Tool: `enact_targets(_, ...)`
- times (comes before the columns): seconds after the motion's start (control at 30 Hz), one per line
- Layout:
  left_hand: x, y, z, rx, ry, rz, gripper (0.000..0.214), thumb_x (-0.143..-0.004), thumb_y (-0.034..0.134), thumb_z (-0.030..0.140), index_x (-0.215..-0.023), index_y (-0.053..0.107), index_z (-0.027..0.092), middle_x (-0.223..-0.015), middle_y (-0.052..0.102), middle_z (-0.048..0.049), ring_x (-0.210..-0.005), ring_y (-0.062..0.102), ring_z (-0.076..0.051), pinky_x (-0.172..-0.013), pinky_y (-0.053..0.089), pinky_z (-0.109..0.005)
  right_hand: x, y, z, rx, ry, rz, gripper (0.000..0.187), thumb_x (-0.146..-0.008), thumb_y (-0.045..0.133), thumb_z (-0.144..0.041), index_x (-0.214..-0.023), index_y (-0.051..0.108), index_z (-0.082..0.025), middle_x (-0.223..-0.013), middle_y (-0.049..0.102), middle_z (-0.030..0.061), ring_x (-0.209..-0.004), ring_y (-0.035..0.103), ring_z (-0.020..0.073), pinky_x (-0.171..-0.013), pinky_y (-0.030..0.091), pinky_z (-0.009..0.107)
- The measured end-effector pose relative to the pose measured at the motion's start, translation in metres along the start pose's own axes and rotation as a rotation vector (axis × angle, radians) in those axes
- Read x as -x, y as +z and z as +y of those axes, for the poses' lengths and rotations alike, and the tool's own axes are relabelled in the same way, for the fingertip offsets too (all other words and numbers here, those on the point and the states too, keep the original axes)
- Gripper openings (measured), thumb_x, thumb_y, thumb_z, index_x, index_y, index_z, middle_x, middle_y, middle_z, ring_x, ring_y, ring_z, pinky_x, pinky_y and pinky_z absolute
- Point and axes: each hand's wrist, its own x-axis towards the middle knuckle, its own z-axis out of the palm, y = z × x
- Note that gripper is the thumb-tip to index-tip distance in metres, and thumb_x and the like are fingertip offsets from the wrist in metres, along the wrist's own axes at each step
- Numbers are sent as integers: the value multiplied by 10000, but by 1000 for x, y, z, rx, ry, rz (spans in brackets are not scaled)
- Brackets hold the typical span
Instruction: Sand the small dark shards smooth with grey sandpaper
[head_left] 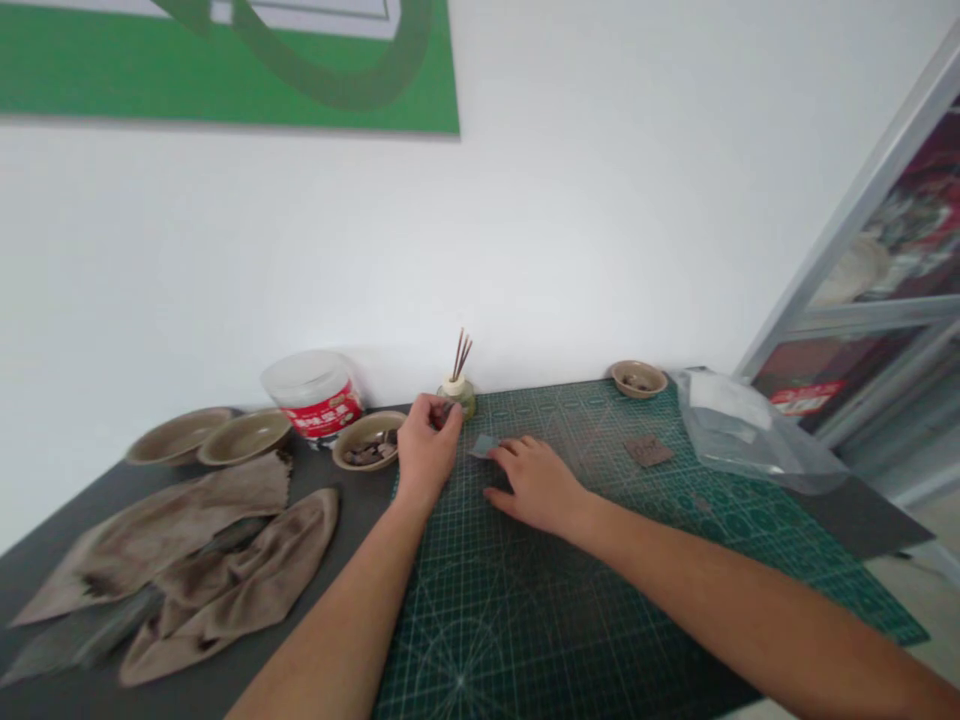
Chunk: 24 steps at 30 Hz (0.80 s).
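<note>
- Nearest the camera: your left forearm (330, 620) and right forearm (720, 590) reach in from the lower corners over a green cutting mat (600, 600) on a dark desk (352, 510).
- Left hand (427, 450): near the far edge of the mat, the fingers (439, 412) are closed in a pinch on a small dark chip (441, 414), which is mostly hidden by them.
- Right hand (536, 485): the fingers are loosely extended, not clenched; their tips (510, 448) touch a small grey square (484, 446) on the mat, and the thumb lies apart, low on the mat.
- Between the hands: only a narrow gap, with the grey square just beside the left hand.
- Just past the left hand: a small jar (457, 395) holding thin reed sticks, at the far edge of the mat.
- Left of the mat: a tan bowl of dark chips (367, 440) sits close to the left hand; stained cloths (225, 570) lie toward the desk's left corner.
- Far left edge of the desk: two shallow tan bowls (217, 435) and a plastic tub with a red label (313, 395).
- Right of your hands: mat grid shows up to a brown square (649, 452); a small bowl (639, 379) sits at the far edge, and a clear plastic bag (750, 430) covers the far right corner.
</note>
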Motion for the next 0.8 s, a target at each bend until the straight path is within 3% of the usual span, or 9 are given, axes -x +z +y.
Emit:
enact_targets(0.2, 1, 2, -1, 21, 16, -39, 140, -828, 583, 337, -827, 562, 198, -655, 503, 54, -600, 481, -120, -596, 374, -230, -36, 28, -5, 32, 22, 19, 205, -927, 506, -252, -941, 682, -147, -991, 684, 142, -1004, 555, 281, -872, 405, 400)
enact_targets(0.37, 3, 2, 2, 97, 48, -75, 127, -836, 582, 320, -858, 571, 195, -715, 544, 37, -667, 514, -129, -651, 405, -234, -30, 6, 3, -50, 30, 133, 164, -916, 498, -212, -936, 657, -174, -963, 693, 83, -915, 594, 212, -828, 415, 315)
enact_targets(0.47, 9, 4, 8, 175, 36, -96, 126, -853, 571, 315, -877, 575, 191, -749, 560, 25, -693, 521, -131, -660, 416, -234, -17, -17, 15, -414, 213, 464, 142, -903, 527, -288, -861, 618, -187, -767, 646, 20, -704, 575, 168, -682, 426, 273)
enact_targets(0.57, 21, 9, 19, 251, 92, -325, 98, -861, 565, 288, -861, 578, 190, -720, 557, 31, -672, 523, -123, -646, 419, -225, -4, -27, 26, -856, 363, 626, 176, -878, 556, -363, -824, 565, -196, -718, 606, -2, -654, 561, 161, -608, 442, 256)
enact_targets(0.63, 30, 14, 26, 283, 150, -518, 71, -852, 573, 247, -889, 595, 191, -767, 596, 22, -710, 555, -124, -676, 432, -226, 4, -25, 30, -1138, 357, 575, 160, -855, 575, -361, -848, 555, -202, -761, 611, -2, -686, 576, 166, -605, 468, 256)
enact_targets(0.7, 39, 19, 30, 299, 156, -588, 61, -844, 566, 209, -888, 604, 191, -776, 616, 19, -713, 568, -125, -670, 435, -224, 10, -21, 32, -1317, 333, 465, 145, -837, 592, -347, -859, 563, -207, -807, 619, -1, -719, 586, 169, -622, 483, 261)
enact_targets(0.8, 46, 23, 32, 292, 152, -652, 93, -835, 567, 189, -892, 641, 192, -783, 647, 11, -723, 590, -135, -682, 448, -232, 16, -13, 36, -1383, 319, 338, 125, -818, 620, -320, -834, 593, -198, -832, 632, 0, -747, 591, 163, -656, 470, 257)
